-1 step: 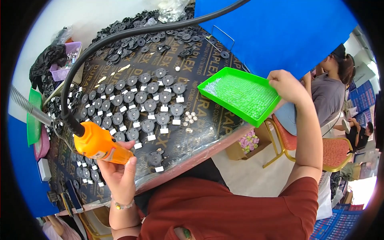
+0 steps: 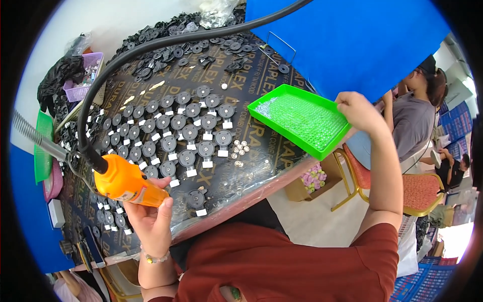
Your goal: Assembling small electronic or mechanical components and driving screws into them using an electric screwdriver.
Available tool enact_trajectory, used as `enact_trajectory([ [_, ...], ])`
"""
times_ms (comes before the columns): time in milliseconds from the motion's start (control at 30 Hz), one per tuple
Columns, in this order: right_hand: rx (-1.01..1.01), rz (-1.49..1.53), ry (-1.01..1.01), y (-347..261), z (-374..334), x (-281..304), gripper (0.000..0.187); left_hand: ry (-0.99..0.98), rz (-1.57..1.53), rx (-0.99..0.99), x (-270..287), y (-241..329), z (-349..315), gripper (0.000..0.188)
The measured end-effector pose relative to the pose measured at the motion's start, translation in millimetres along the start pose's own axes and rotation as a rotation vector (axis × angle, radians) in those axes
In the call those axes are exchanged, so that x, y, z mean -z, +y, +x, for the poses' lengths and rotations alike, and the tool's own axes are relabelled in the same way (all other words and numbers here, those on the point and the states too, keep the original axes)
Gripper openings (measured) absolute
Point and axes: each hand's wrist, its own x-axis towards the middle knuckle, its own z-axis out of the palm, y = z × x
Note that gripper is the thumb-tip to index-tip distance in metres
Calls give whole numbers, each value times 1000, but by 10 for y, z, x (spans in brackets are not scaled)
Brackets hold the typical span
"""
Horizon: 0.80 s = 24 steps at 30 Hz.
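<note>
My left hand (image 2: 151, 221) is wrapped round the body of an orange power screwdriver (image 2: 126, 181), held above the near left of the table. A thick black hose or cable (image 2: 151, 48) and a coiled metal spring (image 2: 37, 135) run to its back end. With closed fingers, my right hand (image 2: 358, 111) grips the right rim of a shallow green mesh tray (image 2: 322, 151). Tiny silvery pieces (image 2: 266, 107) are gathered at the tray's left end, too small to name. Between my hands stand rows of black round parts (image 2: 206, 149) with white blocks.
Small round metal pieces (image 2: 240, 147) lie beside the rows. Loose black parts (image 2: 151, 38) are heaped at the back. A purple basket (image 2: 75, 92) stands far left. Beyond the table's right edge are a box of pink flowers (image 2: 313, 181), a red chair (image 2: 417, 194) and a seated person (image 2: 412, 121).
My right hand and the green tray have shifted very slightly left. My left hand keeps its grip on the screwdriver.
</note>
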Motion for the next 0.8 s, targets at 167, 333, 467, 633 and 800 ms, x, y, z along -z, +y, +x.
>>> enact_trajectory([
  [167, -71, 216, 228, 55, -216, -878, 16, 9, 7, 40, -15, -43, -29, 66],
  [333, -46, 263, 390, -157, -424, -1403, 13, -18, -23, 24, -29, -123, -70, 61],
  [467, 50, 110, 535, -656, -577, -1239, 31, -85, -83, 68, -60, -150, -91, 53],
  [633, 863, 1112, -141, -1740, -606, -1133, 108, -266, 160, 18, -367, -132, -29, 45],
  [800, 1072, 1392, -535, -2080, -335, -1222, 76, -385, 231, -122, -387, -163, 60, 47],
])
